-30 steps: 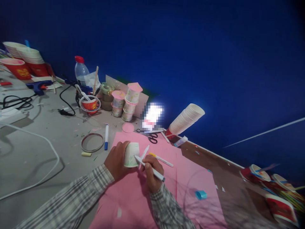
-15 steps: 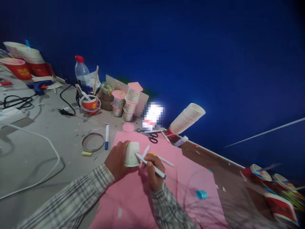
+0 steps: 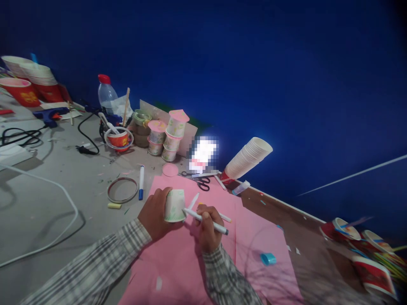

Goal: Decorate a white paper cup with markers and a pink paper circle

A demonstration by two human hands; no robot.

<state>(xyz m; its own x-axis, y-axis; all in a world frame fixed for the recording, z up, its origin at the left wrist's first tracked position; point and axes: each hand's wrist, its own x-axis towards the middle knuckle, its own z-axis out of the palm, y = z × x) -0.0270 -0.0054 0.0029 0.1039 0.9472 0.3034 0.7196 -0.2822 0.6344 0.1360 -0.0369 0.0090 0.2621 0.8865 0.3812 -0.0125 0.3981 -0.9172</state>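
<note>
My left hand [image 3: 155, 214] is closed around the side of a white paper cup [image 3: 175, 206], turned rim-down, with green marks drawn on its wall. In my right hand [image 3: 210, 228] is a white marker [image 3: 219, 227] with a dark end, its tip at the cup's right side. Whether the tip touches the wall I cannot tell. Behind my right fingers lie another white marker [image 3: 193, 201] and a yellow-ended marker [image 3: 225, 217], partly hidden. Pink paper [image 3: 254, 228] spreads under both hands.
Decorated cup towers [image 3: 172, 137] stand at the back, near a bright phone [image 3: 203, 152]. Black-handled scissors [image 3: 203, 183], a leaning cup stack [image 3: 248, 159] and a glue stick [image 3: 241, 187] lie beyond the paper. Left are a tape ring [image 3: 109, 192], a blue-capped marker [image 3: 141, 182] and a white cable [image 3: 68, 197].
The marker in my right hand has shifted slightly right and lies flatter, its tip moving toward the cup's right edge. My left hand keeps its hold on the cup.
</note>
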